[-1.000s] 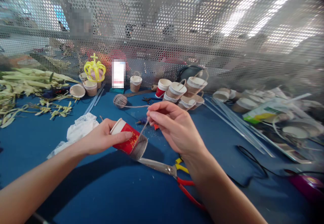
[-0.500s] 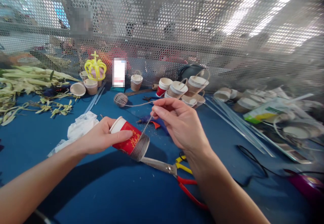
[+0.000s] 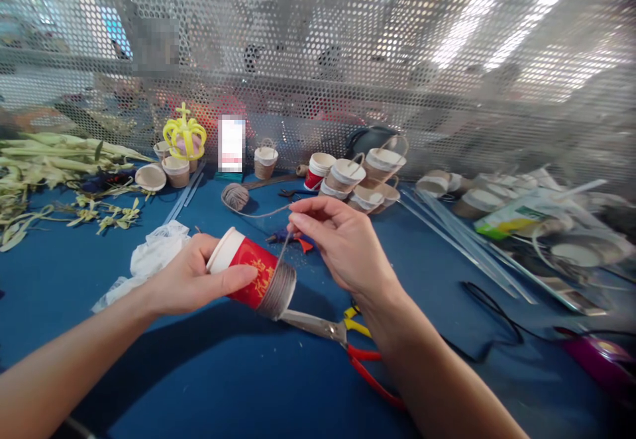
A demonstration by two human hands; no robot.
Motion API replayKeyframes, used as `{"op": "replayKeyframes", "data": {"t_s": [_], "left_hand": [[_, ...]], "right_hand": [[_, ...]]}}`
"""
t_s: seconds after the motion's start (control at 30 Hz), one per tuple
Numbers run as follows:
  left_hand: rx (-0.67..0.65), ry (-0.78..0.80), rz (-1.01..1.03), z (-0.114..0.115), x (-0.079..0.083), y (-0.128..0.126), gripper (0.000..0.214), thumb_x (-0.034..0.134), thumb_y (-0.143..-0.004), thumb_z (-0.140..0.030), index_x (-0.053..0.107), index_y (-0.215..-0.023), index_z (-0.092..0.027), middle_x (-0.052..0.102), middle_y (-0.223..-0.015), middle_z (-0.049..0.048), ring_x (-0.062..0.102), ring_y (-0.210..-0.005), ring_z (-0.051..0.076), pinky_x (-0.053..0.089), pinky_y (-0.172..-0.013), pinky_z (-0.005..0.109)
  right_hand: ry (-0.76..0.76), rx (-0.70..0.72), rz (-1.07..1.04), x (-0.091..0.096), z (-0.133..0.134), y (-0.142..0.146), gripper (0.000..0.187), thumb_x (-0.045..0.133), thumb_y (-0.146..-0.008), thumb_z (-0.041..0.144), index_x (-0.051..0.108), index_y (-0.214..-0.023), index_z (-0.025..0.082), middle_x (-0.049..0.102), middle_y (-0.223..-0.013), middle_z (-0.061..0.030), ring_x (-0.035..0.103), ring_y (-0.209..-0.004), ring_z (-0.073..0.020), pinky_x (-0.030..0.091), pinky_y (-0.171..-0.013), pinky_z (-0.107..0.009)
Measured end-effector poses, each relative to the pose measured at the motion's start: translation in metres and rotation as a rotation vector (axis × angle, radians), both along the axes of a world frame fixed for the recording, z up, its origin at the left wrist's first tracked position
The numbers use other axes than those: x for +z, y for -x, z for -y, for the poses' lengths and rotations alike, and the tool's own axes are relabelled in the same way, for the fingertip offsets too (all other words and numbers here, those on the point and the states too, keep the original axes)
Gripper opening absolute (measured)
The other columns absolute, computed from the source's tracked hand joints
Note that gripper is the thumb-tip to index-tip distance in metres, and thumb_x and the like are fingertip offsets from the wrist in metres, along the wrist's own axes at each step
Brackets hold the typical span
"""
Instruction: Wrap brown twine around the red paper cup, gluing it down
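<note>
My left hand (image 3: 206, 273) is wrapped round a red paper cup (image 3: 251, 268) with a white rim and gold lettering. The cup lies tilted, its rim toward the upper left. Grey yarn (image 3: 279, 291) is wound in close turns round its base end. My right hand (image 3: 335, 237) pinches the running strand a short way above the cup, between thumb and fingers. From there the strand trails back to a grey yarn ball (image 3: 235, 196) on the table. Scissors (image 3: 318, 324) with red and yellow handles lie beneath the right wrist, their tips beside the cup's base.
Behind the hands stand several wrapped cups (image 3: 346, 175) with handles. A glue gun (image 3: 283, 235) lies partly behind my right hand. White cloth (image 3: 159, 250), dried husks (image 3: 50, 161) and a yellow crown (image 3: 184, 136) are on the left. Clear sticks (image 3: 462, 247) lie right, and a perforated metal screen (image 3: 308, 42) backs the table.
My right hand has moved slightly left and down, shortening the strand to the cup. The cup has turned a little in my left hand. The yarn behind hangs slacker.
</note>
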State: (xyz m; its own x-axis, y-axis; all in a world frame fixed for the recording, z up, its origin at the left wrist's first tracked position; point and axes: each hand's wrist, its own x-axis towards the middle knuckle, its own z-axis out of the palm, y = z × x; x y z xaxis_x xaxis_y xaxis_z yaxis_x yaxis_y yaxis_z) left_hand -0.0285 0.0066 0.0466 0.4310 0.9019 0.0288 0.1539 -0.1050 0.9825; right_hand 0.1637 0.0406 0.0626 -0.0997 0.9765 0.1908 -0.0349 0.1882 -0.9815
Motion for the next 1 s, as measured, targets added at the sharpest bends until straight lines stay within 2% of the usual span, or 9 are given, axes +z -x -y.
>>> {"op": "replayKeyframes", "data": {"t_s": [0.13, 0.37, 0.67, 1.0], "left_hand": [[0.005, -0.131, -0.061, 0.001, 0.0, 0.002, 0.03, 0.056, -0.072, -0.032, 0.047, -0.049, -0.014, 0.039, -0.046, -0.0037, 0.031, -0.043, 0.006, 0.025, -0.036, 0.018], [-0.033, -0.349, -0.066, 0.002, 0.002, 0.002, 0.025, 0.054, -0.074, -0.024, 0.05, -0.051, -0.015, 0.041, -0.044, -0.004, 0.033, -0.041, 0.007, 0.026, -0.036, 0.018], [-0.036, -0.559, -0.06, 0.003, 0.007, 0.002, 0.031, 0.054, -0.073, -0.016, 0.038, -0.046, -0.017, 0.036, -0.04, -0.006, 0.031, -0.038, 0.006, 0.026, -0.037, 0.019], [-0.013, -0.683, -0.03, 0.004, 0.01, -0.001, 0.032, 0.054, -0.071, -0.013, 0.036, -0.046, -0.017, 0.037, -0.04, -0.0061, 0.032, -0.039, 0.007, 0.028, -0.038, 0.019]], "right_hand": [[0.014, 0.01, 0.0, 0.0, 0.001, 0.001, 0.009, 0.063, -0.067, 0.018, 0.061, -0.075, 0.017, 0.061, -0.061, 0.0027, 0.056, -0.059, -0.0082, 0.047, -0.06, -0.023], [0.02, 0.044, 0.051, -0.001, 0.003, 0.002, 0.008, 0.062, -0.068, 0.017, 0.061, -0.076, 0.016, 0.061, -0.063, 0.0029, 0.057, -0.058, -0.0071, 0.046, -0.059, -0.021], [0.049, 0.108, 0.129, -0.003, 0.003, 0.006, 0.005, 0.061, -0.068, 0.015, 0.06, -0.073, 0.017, 0.06, -0.064, 0.0035, 0.058, -0.059, -0.0073, 0.046, -0.061, -0.022], [0.126, 0.177, 0.17, -0.008, 0.004, 0.01, 0.006, 0.062, -0.067, 0.017, 0.061, -0.073, 0.017, 0.06, -0.067, 0.0033, 0.055, -0.062, -0.0073, 0.044, -0.063, -0.023]]}}
